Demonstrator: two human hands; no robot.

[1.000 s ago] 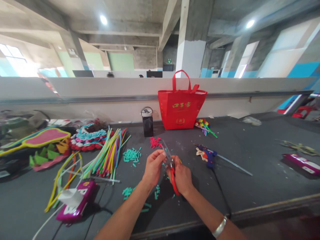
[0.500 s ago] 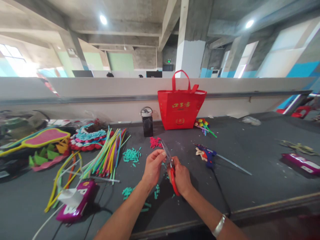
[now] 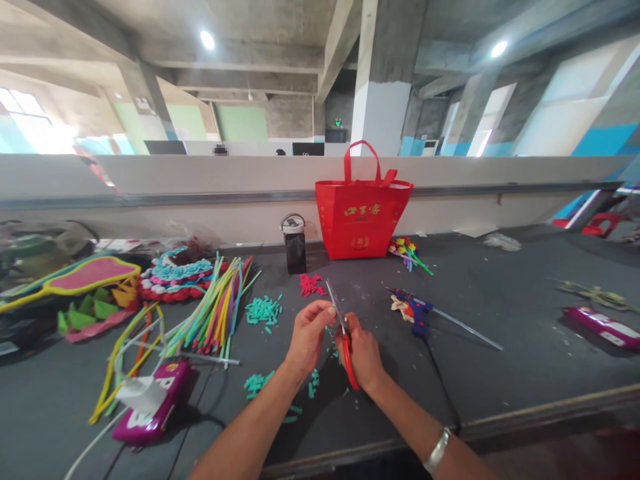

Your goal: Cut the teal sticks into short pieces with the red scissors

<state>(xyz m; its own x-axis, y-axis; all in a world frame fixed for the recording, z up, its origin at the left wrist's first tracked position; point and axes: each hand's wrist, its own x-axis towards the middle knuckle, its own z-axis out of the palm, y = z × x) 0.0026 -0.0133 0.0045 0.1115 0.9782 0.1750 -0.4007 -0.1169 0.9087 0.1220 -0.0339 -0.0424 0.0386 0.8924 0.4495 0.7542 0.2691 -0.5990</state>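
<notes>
My right hand (image 3: 364, 355) is wrapped round the red handles of a pair of scissors (image 3: 349, 360), whose blades point up and away from me. Close to the blades, my left hand (image 3: 309, 333) is closed in a pinch; what sits between its fingertips is too small to make out. Beyond my left hand lies a pile of short green pieces (image 3: 263, 311), with a small pile of red pieces (image 3: 312, 285) to its right. More green pieces (image 3: 313, 383) are scattered on the dark table (image 3: 465, 373) under and beside my forearms.
Long coloured fuzzy stems (image 3: 220, 307) lie in a bundle at left, near a purple power strip (image 3: 157, 403). A black bottle (image 3: 295, 247) and red bag (image 3: 363, 223) stand at the back. At right are a blue glue gun (image 3: 420, 317) and another purple box (image 3: 600, 327).
The scissor blades have shifted slightly to the right and look closer together. Both hands stay in nearly the same place.
</notes>
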